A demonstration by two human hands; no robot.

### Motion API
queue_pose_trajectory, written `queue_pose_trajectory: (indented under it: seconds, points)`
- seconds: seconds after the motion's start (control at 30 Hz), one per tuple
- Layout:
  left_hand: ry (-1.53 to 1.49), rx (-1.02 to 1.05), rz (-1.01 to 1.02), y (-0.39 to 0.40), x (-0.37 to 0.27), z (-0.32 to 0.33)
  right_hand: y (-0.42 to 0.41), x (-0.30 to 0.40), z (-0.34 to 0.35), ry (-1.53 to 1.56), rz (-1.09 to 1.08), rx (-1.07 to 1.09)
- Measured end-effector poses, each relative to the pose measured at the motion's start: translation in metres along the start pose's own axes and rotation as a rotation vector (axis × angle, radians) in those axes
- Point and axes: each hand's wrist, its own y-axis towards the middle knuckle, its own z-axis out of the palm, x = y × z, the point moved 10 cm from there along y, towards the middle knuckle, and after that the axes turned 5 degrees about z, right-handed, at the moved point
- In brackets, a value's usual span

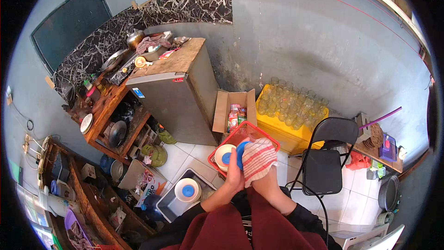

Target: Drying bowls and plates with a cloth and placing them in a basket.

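Note:
My left hand [235, 176] holds a blue bowl-like dish [240, 153] by its side. A white cloth with red stripes [261, 156] covers much of the dish, so its full shape is hidden. My right hand [266, 182] is partly under that cloth and presses it against the dish. Just beyond my hands is a red plastic basket [255, 129], where cream bowls with a blue centre [221, 153] lie at the left side. More cream bowls [188, 190], stacked and also blue in the middle, stand in a grey plastic tub [168, 201] to my left.
An open cardboard box [222, 111] with packets stands behind the basket. Many drinking glasses [291, 104] crowd a yellow crate [277, 130]. A black folding chair [322, 170] stands at right, a grey refrigerator [170, 107] ahead, and wooden shelves [90, 187] at left.

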Motion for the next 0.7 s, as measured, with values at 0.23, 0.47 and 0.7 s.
queue_pose_trajectory:
  seconds: [0.23,0.47,0.7]
  points:
    - [-0.194,0.021,0.048,0.003,-0.013,-0.007,-0.006,0.025,0.022,-0.265,-0.109,0.298]
    - [-0.087,0.034,-0.025,0.006,0.000,-0.012,-0.012,-0.012,0.029,0.172,0.121,0.330]
    - [-0.177,0.098,-0.071,0.012,-0.009,-0.008,0.002,-0.013,0.001,-0.040,0.054,0.197]
